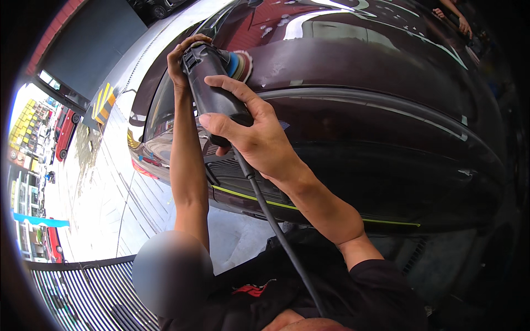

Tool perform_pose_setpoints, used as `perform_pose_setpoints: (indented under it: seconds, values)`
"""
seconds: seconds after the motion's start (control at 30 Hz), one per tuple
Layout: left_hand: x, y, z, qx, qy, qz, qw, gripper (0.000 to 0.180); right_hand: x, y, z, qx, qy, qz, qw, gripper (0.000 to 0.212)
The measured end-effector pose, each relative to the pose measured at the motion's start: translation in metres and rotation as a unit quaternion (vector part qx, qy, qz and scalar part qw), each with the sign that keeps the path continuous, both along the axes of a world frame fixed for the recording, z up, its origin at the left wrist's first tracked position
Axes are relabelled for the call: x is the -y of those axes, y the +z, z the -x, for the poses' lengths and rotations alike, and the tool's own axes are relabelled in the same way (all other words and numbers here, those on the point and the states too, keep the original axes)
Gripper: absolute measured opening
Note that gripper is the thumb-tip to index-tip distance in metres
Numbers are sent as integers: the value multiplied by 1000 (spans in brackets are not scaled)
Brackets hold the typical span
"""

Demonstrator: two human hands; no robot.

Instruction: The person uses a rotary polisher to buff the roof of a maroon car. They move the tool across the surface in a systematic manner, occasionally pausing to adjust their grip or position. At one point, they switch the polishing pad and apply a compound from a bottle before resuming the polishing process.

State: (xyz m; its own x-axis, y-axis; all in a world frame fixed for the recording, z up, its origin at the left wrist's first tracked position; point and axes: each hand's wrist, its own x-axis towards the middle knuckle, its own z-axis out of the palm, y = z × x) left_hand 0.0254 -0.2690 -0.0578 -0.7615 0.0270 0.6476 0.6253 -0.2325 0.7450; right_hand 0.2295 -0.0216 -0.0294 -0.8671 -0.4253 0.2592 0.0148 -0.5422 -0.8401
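Observation:
My right hand [248, 127] is wrapped round the rear body of a black car polisher [212, 77], its thumb and index finger showing along the casing. My left hand [179, 58] grips the polisher's head at the far end, fingers curled over the top. The polisher's round pad [243, 65], with a blue backing and a dark red rim, is tilted against the upper panel of a dark maroon car [331, 63]. Pale smears and white spots mark that glossy panel. A black power cord [270, 215] runs from the tool's rear down across my front.
Below the panel lie the car's dark side windows and a yellow-green strip [254, 197] low on its body. Another person's hand [465, 26] shows at the far upper right. A striped post base [104, 103], a metal grating [88, 292] and a parked red car [65, 132] are at left.

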Motion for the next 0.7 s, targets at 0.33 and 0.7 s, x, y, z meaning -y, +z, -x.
perform_pose_setpoints:
  seconds: [0.33,0.7]
  values:
    - [-76,30,2,-116,-53,112,986,71,-35,-13,-27,-82,-98,19,992,55]
    - [-194,61,11,-184,-154,147,960,62,-119,-5,-52,-114,-163,32,979,56]
